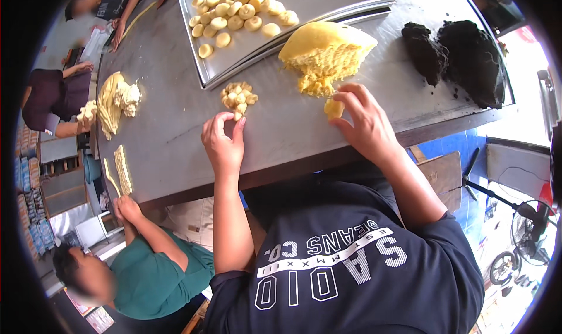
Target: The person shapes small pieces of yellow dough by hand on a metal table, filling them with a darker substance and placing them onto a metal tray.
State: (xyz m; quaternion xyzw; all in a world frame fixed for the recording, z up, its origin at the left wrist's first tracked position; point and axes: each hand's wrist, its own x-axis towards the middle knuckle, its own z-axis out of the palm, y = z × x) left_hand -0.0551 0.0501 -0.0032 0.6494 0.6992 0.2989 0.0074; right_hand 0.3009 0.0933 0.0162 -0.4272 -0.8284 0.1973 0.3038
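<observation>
My left hand (224,148) is at the near side of a small heap of pale dough pieces (237,94) on the metal table. Its thumb and fingertips pinch one small dough piece (239,115) at the heap's near edge. To the right, my right hand (369,124) holds a crumbly yellow lump (333,108) between thumb and fingers. Just beyond it rises a large mound of yellow paste (328,44), smooth on top and broken open along its near face.
Stacked metal trays (202,59) hold many round dough balls (235,22). Dark crumbly masses (471,59) lie at the right. On the left are soft dough (114,103) and dough strips (121,167). A person in green (158,269) works there; others stand at the far left.
</observation>
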